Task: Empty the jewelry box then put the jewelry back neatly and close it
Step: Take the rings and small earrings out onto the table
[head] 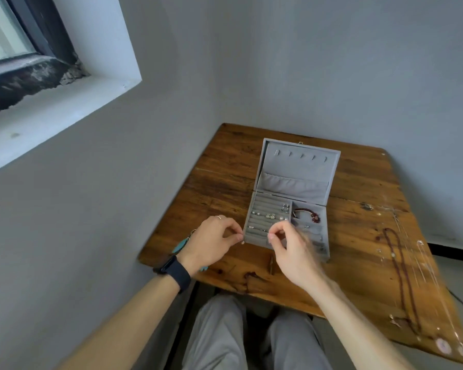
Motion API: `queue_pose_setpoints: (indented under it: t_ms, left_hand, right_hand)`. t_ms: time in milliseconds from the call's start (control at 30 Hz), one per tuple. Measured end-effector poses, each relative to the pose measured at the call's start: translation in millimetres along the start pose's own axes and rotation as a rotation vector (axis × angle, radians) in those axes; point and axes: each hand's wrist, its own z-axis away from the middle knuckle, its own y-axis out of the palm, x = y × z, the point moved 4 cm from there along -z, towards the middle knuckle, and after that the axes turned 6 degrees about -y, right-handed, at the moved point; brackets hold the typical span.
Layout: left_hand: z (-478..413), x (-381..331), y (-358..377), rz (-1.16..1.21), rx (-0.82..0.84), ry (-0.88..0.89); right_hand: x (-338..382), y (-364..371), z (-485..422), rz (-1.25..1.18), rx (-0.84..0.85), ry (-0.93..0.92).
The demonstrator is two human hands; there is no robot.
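The grey velvet jewelry box (300,166) stands open in the middle of the wooden table (225,166), its lid upright. Several small earrings (270,216) sit in its ring rolls, and a dark red bead bracelet (305,212) lies in the right compartment. My left hand (211,241) is at the box's front left corner, thumb and fingers pinching a tiny pale earring (242,242). My right hand (289,245) hovers over the front of the ring rolls. Its thumb and forefinger are pressed together on something too small to make out.
A long dark red bead necklace (401,276) and thin silver chains (425,265) with pendants (443,346) lie stretched along the table's right side. A turquoise tassel piece (181,248) lies under my left wrist. A small dark object (271,264) lies before the box. Walls close in left and behind.
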Motion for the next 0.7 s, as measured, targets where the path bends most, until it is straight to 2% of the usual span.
queue_pose_setpoints:
  t_ms: [233,700]
  left_hand:
    - [34,3,13,-0.172,0.096,-0.001]
    - [6,0,28,-0.254,0.121,-0.009]
  right_hand:
    - [8,44,43,-0.083,-0.002,0.029]
    - [2,59,28,0.003,-0.032,0.124]
